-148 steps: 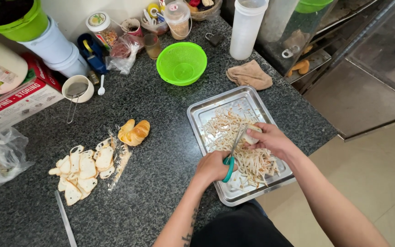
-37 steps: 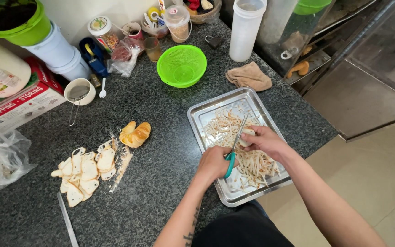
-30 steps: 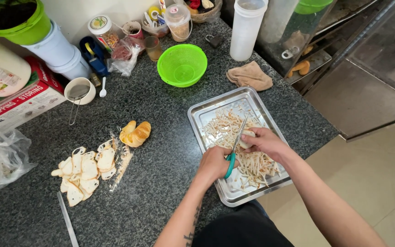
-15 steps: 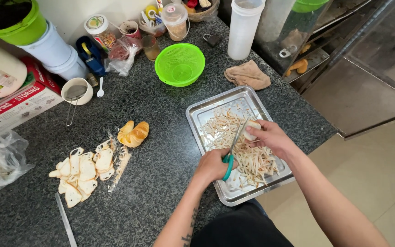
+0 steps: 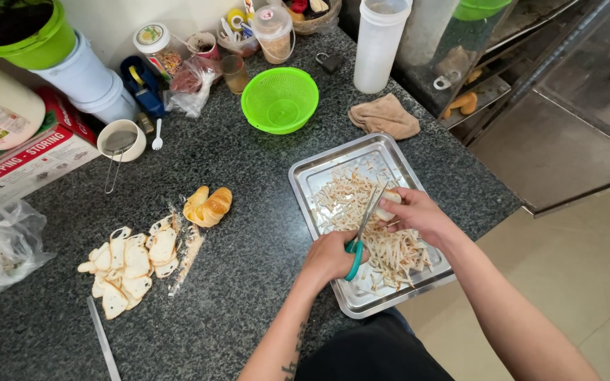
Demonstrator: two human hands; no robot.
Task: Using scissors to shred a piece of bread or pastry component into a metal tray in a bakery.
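Granite counter [image 5: 248, 212], left hand [image 5: 330, 257] gripping scissors [image 5: 363, 229]

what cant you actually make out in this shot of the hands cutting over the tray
Head view only:
- Piece held in the right hand: mostly covered by the fingers, so its shape is unclear.
- Scissors: handles wrapped by the left hand; how far the blades are open is too small to tell.
- Metal tray: its floor is hidden under the cut strips.
- Green tub: cut off by the top edge.

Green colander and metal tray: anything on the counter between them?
Head view: bare dark counter between the green colander and the metal tray; the tan cloth lies off to the side.
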